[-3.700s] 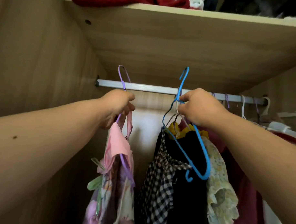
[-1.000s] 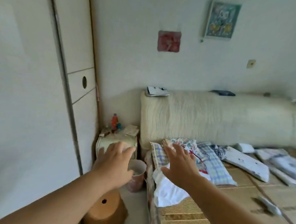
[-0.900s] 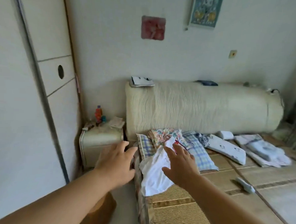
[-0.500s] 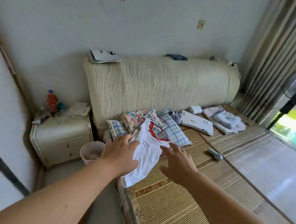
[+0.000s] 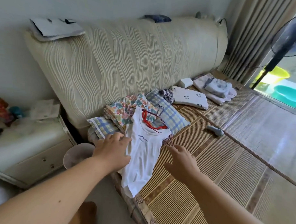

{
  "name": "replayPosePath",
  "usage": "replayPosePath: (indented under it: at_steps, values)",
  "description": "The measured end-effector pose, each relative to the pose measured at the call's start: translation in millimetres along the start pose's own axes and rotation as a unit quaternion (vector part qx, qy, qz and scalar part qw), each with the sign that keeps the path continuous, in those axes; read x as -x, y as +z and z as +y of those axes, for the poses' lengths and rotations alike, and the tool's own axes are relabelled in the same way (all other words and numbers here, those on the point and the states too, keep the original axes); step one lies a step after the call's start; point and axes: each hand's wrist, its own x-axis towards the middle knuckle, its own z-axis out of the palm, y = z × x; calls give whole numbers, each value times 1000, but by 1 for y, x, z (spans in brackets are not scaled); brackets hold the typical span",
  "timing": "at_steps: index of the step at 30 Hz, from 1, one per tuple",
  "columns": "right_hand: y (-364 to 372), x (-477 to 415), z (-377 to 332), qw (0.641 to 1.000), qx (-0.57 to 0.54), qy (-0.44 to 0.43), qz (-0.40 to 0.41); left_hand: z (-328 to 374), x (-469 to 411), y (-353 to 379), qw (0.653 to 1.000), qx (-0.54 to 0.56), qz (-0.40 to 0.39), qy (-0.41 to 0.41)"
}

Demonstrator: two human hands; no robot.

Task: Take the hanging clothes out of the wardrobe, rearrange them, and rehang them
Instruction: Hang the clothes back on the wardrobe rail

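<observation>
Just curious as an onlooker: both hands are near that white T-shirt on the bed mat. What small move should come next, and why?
Probably the right hand pinches the wire hanger poking out at the shoulder of the white T-shirt: it hovers open just short of it, while the left hand lies open at the shirt's opposite edge.

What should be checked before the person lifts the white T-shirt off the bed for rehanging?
1. White T-shirt within reach on the bed mat: ok.
2. Shirt gripped: not ok; the left hand only touches its left edge, fingers straight.
3. Right hand free: ok, open above the mat.
4. Red hanger seated in the shoulders: cannot tell; it shows only at the neckline.
5. Wire hangers untangled from the shirt: cannot tell.
</observation>
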Motion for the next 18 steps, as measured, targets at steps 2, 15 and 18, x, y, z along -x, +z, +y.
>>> replayPosePath:
  at_steps: [2,15,18]
  values:
    - [6,-29,5,1000,-11,16,-1,-5,-32,7,1000,5,-21,6]
    - [13,-214,6,997,-14,66,-46,-30,-226,28,994,19,-108,22]
    - [26,-248,4,995,-21,83,-44,-35,-272,40,992,-28,-113,55]
